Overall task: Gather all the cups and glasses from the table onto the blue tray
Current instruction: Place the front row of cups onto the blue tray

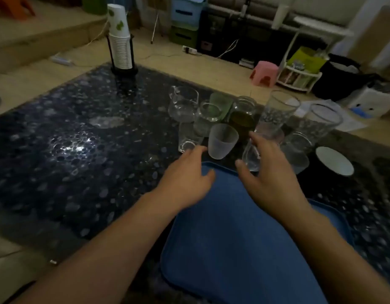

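A blue tray (233, 238) lies on the dark patterned table (80, 161) in front of me, with nothing on it. Just beyond its far edge stand several glasses: a frosted cup (221, 142), a small clear glass (188, 138), a glass pitcher (183, 104), a green cup (220, 104), a jar with dark liquid (243, 115) and two tall glasses (277, 113) (321, 123). My left hand (187, 178) reaches out with relaxed fingers, its fingertips near the small clear glass and the frosted cup. My right hand (268, 172) curls round a small clear glass (251, 157) at the tray's far edge.
A white saucer (334, 161) lies right of the glasses. A stack of paper cups (120, 38) in a black holder stands at the table's far corner. Beyond the table, on the floor, are a pink stool (264, 73), a white rack and storage boxes.
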